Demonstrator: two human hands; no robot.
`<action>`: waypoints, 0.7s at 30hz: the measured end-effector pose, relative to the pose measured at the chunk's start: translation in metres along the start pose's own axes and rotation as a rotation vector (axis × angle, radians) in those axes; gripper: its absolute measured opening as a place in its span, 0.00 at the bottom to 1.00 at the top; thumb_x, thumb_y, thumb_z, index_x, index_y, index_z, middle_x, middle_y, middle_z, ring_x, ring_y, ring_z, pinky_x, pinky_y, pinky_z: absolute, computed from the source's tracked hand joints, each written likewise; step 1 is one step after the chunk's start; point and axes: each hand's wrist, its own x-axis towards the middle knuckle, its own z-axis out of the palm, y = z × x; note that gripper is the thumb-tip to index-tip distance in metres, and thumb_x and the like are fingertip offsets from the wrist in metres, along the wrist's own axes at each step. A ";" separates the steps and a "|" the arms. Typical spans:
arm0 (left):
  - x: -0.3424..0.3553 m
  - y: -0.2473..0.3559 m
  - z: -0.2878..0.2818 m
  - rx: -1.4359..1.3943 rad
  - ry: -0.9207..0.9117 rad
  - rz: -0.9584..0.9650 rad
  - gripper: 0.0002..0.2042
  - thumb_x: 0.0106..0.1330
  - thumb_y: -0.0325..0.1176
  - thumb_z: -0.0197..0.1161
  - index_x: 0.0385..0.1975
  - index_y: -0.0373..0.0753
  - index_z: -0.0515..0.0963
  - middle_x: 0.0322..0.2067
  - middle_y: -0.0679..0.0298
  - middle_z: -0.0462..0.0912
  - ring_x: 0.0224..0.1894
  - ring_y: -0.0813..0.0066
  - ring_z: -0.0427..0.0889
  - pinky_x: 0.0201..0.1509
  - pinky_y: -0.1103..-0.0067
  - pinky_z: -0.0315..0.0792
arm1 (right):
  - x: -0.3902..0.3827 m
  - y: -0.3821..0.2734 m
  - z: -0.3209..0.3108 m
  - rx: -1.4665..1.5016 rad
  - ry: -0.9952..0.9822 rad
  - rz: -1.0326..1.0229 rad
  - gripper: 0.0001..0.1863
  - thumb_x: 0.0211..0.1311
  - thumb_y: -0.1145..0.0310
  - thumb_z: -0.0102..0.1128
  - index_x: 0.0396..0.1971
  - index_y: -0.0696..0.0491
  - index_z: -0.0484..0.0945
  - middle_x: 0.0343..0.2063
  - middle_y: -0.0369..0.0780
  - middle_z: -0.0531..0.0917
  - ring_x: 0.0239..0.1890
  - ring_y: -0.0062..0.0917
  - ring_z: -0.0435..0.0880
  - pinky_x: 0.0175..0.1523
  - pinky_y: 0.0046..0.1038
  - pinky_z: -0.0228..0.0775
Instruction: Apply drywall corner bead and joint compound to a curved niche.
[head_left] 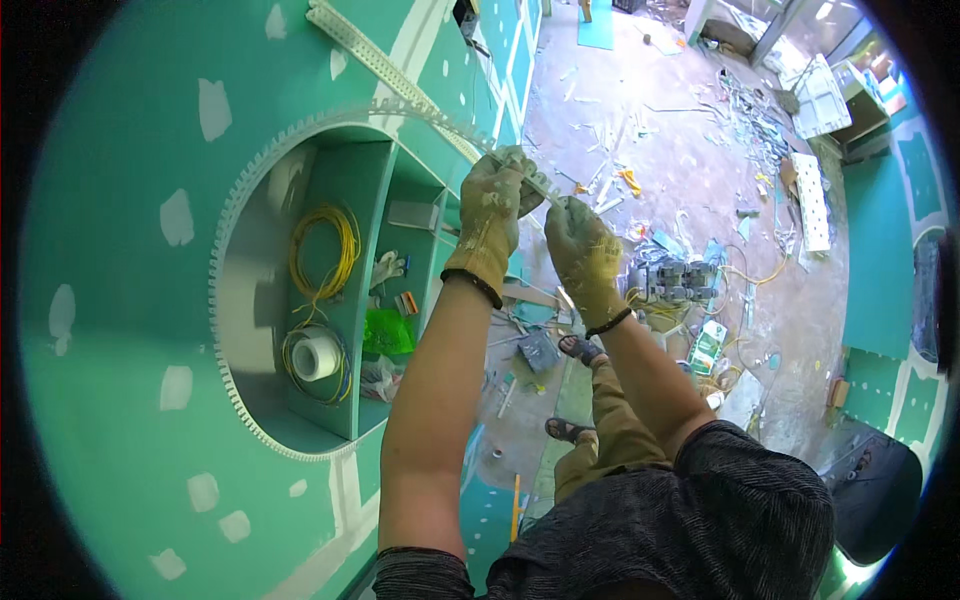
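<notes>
The left hand and the right hand pinch the toothed strip, which curves along the round opening.

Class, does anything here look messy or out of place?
Yes: construction debris litters the floor, scattered untidily. The notched white strip hugs the round niche, but strays off near its top to the gloved left hand.

The notched strip looks like pale, smooth plastic, and the gloves like matt, smeared cloth. The green wall looks like matt board with chalky patches; the green bag resembles thin, glossy plastic.
</notes>
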 end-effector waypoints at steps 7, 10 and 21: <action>0.008 0.005 0.009 0.016 0.079 0.101 0.13 0.68 0.34 0.65 0.49 0.36 0.77 0.38 0.62 0.82 0.38 0.69 0.85 0.44 0.71 0.85 | 0.014 -0.039 0.019 0.088 0.138 0.345 0.18 0.69 0.53 0.51 0.37 0.51 0.83 0.32 0.51 0.85 0.38 0.52 0.85 0.43 0.47 0.75; 0.018 0.007 0.012 -0.071 0.134 0.095 0.10 0.70 0.34 0.64 0.45 0.37 0.76 0.36 0.63 0.82 0.34 0.70 0.84 0.36 0.73 0.82 | 0.022 -0.037 0.050 0.467 0.249 0.456 0.18 0.68 0.54 0.54 0.41 0.53 0.83 0.32 0.49 0.87 0.36 0.40 0.87 0.45 0.40 0.76; 0.029 0.031 -0.019 -0.038 0.061 0.085 0.14 0.67 0.24 0.58 0.51 0.33 0.74 0.40 0.61 0.80 0.40 0.69 0.83 0.46 0.67 0.85 | 0.042 -0.016 0.011 0.119 -0.052 -0.006 0.19 0.62 0.56 0.66 0.46 0.54 0.84 0.40 0.41 0.88 0.40 0.24 0.85 0.48 0.27 0.76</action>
